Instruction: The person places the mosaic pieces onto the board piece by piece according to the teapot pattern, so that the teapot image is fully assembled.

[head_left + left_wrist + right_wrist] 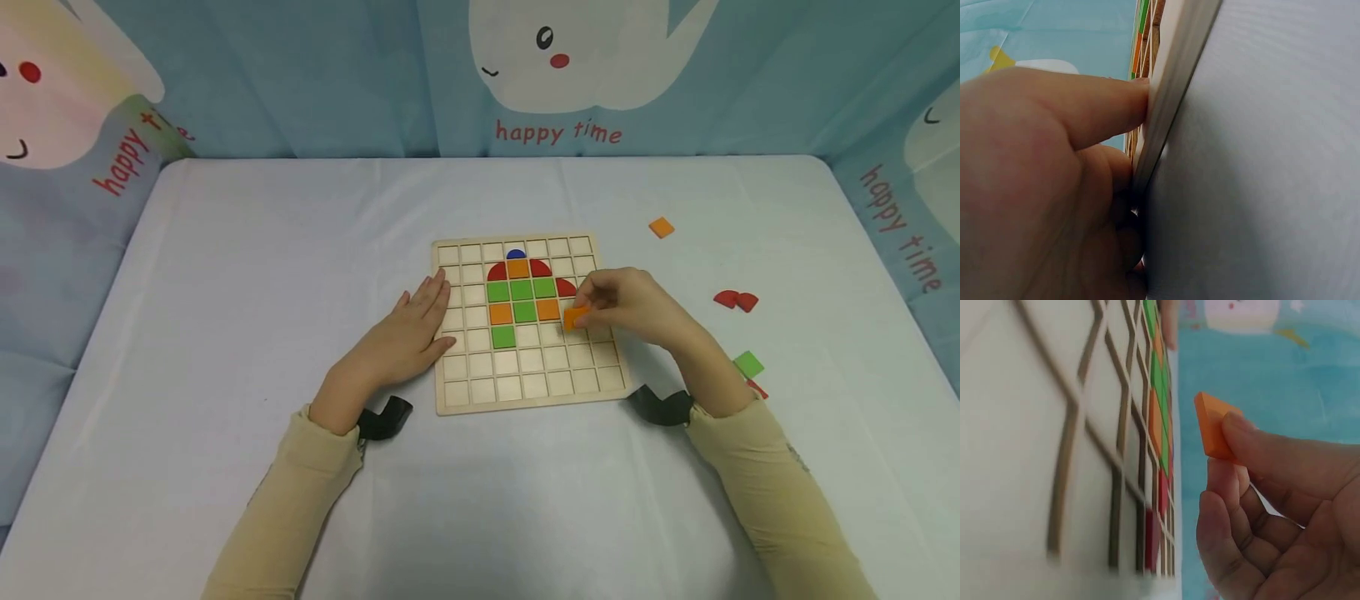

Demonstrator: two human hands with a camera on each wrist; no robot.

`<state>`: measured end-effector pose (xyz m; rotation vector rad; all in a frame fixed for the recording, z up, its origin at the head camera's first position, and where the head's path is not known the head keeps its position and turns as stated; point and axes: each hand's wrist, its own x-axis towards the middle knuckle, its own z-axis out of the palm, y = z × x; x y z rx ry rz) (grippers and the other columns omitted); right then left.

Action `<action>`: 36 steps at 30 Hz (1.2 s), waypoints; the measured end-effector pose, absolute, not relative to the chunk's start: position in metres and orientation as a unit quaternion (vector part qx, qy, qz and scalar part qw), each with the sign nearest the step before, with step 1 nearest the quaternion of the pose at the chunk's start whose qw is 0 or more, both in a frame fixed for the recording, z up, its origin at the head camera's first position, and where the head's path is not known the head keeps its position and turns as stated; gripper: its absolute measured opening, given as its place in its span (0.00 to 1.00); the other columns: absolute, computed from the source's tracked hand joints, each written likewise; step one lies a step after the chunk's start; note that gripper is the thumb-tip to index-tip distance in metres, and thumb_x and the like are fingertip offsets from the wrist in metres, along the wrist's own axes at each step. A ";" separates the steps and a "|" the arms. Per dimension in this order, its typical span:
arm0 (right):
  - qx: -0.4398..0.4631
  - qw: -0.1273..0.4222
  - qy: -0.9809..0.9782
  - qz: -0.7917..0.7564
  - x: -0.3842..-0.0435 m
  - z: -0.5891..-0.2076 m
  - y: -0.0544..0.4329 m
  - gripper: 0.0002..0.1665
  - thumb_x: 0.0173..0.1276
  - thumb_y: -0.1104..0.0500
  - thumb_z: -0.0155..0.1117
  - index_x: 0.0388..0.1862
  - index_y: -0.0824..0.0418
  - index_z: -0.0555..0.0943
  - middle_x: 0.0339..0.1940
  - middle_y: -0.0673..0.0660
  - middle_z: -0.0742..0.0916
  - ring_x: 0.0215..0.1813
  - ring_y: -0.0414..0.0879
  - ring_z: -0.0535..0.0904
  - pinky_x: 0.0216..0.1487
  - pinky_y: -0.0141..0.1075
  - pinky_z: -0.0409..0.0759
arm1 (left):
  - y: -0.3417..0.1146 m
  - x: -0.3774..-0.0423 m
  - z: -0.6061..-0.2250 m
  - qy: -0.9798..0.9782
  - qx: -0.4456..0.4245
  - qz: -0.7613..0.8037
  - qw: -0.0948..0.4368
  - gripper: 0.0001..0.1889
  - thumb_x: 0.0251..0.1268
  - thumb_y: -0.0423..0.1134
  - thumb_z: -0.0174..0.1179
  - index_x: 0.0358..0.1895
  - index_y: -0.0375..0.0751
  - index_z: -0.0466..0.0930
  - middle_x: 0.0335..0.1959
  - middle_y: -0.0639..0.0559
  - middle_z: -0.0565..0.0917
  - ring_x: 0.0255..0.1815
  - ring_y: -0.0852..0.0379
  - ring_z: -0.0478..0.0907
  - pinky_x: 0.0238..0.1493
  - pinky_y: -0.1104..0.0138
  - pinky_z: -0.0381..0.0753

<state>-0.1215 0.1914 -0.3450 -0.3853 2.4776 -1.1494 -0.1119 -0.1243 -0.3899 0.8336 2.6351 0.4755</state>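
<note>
A wooden grid board [532, 385] lies on the table with green, orange, red and blue tiles set in its upper and middle cells. My left hand [400, 340] rests on the board's left edge, fingers stretched out; in the left wrist view the thumb [1110, 103] touches the rim. Above the board's right side my right hand [637, 307] pinches an orange square tile [1215, 425] between thumb and fingers. In the right wrist view that tile is held tilted, apart from the grid. Just beyond it, a red quarter-circle tile [566, 287] sits in a cell.
Right of the board lie a loose orange square [662, 227], two red quarter-circles [726, 298] and a green square [748, 364]. Partly hidden by the right forearm is another red piece [757, 388]. Black wrist mounts [386, 418] stick out near both sleeves. A blue printed curtain borders the table.
</note>
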 end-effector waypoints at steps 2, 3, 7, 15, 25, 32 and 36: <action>-0.148 0.193 0.877 -0.414 -0.121 -0.347 0.185 0.08 0.57 0.66 0.70 0.32 0.66 0.78 0.30 0.57 0.82 0.33 0.48 0.74 0.35 0.30 0.73 | -0.124 -0.112 -0.389 0.926 0.292 0.166 0.170 0.38 0.73 0.46 0.46 0.73 0.29 0.37 0.75 0.39 0.34 0.75 0.45 0.33 0.72 0.50 0.38; -0.151 0.195 0.875 -0.416 -0.121 -0.348 0.182 0.08 0.57 0.66 0.71 0.31 0.66 0.78 0.30 0.56 0.83 0.33 0.48 0.74 0.35 0.30 0.72 | -0.124 -0.112 -0.389 0.926 0.292 0.166 0.171 0.38 0.73 0.46 0.46 0.73 0.28 0.37 0.75 0.39 0.34 0.75 0.45 0.33 0.72 0.50 0.38; -0.158 0.198 0.875 -0.412 -0.121 -0.353 0.174 0.07 0.56 0.67 0.71 0.31 0.66 0.80 0.30 0.55 0.83 0.31 0.48 0.74 0.34 0.32 0.73 | -0.123 -0.111 -0.388 0.926 0.292 0.170 0.168 0.38 0.73 0.45 0.47 0.73 0.28 0.38 0.75 0.39 0.34 0.75 0.44 0.34 0.72 0.49 0.38; -0.174 0.204 0.880 -0.391 -0.121 -0.361 0.165 0.04 0.60 0.70 0.65 0.35 0.66 0.83 0.32 0.56 0.85 0.32 0.47 0.75 0.36 0.36 0.75 | -0.123 -0.110 -0.388 0.926 0.293 0.173 0.165 0.38 0.73 0.45 0.47 0.73 0.27 0.38 0.75 0.38 0.35 0.75 0.44 0.35 0.71 0.49 0.39; -0.183 0.204 0.882 -0.384 -0.123 -0.360 0.147 0.03 0.59 0.68 0.67 0.33 0.65 0.83 0.31 0.54 0.85 0.32 0.45 0.77 0.37 0.36 0.77 | -0.125 -0.110 -0.387 0.927 0.294 0.169 0.161 0.38 0.73 0.45 0.47 0.73 0.27 0.39 0.75 0.38 0.35 0.75 0.44 0.35 0.71 0.49 0.39; -0.175 0.209 0.886 -0.374 -0.122 -0.363 0.145 0.03 0.59 0.67 0.68 0.33 0.63 0.84 0.30 0.52 0.85 0.33 0.45 0.78 0.39 0.38 0.77 | -0.124 -0.109 -0.386 0.926 0.297 0.174 0.159 0.38 0.73 0.45 0.48 0.73 0.27 0.39 0.75 0.37 0.36 0.75 0.44 0.35 0.71 0.49 0.40; -0.178 0.206 0.887 -0.374 -0.121 -0.363 0.144 0.03 0.59 0.67 0.68 0.34 0.63 0.85 0.31 0.53 0.86 0.33 0.45 0.78 0.39 0.38 0.77 | -0.124 -0.109 -0.386 0.926 0.297 0.170 0.158 0.38 0.73 0.45 0.48 0.73 0.27 0.39 0.75 0.37 0.36 0.75 0.44 0.35 0.71 0.49 0.39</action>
